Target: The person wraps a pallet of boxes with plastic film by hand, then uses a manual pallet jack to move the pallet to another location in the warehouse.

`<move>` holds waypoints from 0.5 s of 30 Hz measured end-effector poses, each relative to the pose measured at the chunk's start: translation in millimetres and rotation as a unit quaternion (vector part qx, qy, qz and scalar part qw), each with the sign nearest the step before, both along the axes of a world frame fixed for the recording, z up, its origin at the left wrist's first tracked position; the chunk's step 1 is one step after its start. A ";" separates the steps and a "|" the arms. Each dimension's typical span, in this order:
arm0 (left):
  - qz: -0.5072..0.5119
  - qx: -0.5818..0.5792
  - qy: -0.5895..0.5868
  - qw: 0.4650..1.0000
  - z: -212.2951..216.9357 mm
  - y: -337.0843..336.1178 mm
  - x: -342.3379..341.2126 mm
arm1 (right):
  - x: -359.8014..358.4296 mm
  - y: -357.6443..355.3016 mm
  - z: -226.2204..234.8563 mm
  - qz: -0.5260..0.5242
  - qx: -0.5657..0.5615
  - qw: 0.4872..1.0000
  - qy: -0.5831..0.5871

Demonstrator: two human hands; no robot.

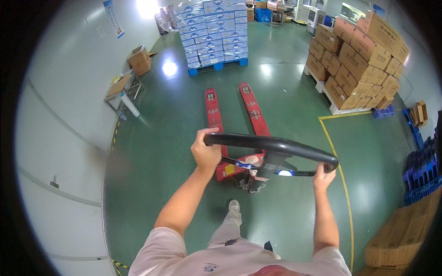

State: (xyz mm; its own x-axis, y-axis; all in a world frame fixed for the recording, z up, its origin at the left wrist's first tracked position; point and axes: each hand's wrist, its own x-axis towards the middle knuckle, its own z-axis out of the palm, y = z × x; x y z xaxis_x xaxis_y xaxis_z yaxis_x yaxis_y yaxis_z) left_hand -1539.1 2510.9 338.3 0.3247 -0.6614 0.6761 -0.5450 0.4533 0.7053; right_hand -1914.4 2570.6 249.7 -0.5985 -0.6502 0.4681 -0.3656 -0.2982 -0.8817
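Observation:
Both my hands are on the black handle (pixel 271 143) of a red pallet jack (pixel 251 108). My left hand (pixel 206 149) wraps round the handle's left end. At its right end, my right hand (pixel 324 177) is closed round the lower corner of the grip. The jack's two red forks point away from me over the green floor, with nothing on them. Ahead of the fork tips stands a blue pallet (pixel 218 66) stacked high with blue-and-white boxes (pixel 214 34) wrapped in clear film.
Brown cartons (pixel 357 60) lean unevenly on a white pallet (pixel 329 96) at the far right. Blue pallets (pixel 421 165) and more cartons (pixel 405 234) line the right side, beyond a yellow floor line (pixel 340 175). Along the left wall are a small table (pixel 120 87) and an open carton (pixel 140 60).

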 end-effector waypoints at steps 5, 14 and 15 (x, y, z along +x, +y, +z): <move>-0.001 -0.008 -0.024 1.000 -11.7 -94.4 -7.4 | -18.4 -179.4 9.0 -0.044 0.038 0.998 0.022; -0.042 -0.058 -0.044 0.996 -39.7 -270.3 7.5 | 9.6 -476.3 0.2 0.031 0.044 0.988 0.143; -0.039 -0.067 -0.035 0.996 -40.8 -290.7 9.6 | 13.0 -512.6 -0.6 0.063 0.045 0.989 0.128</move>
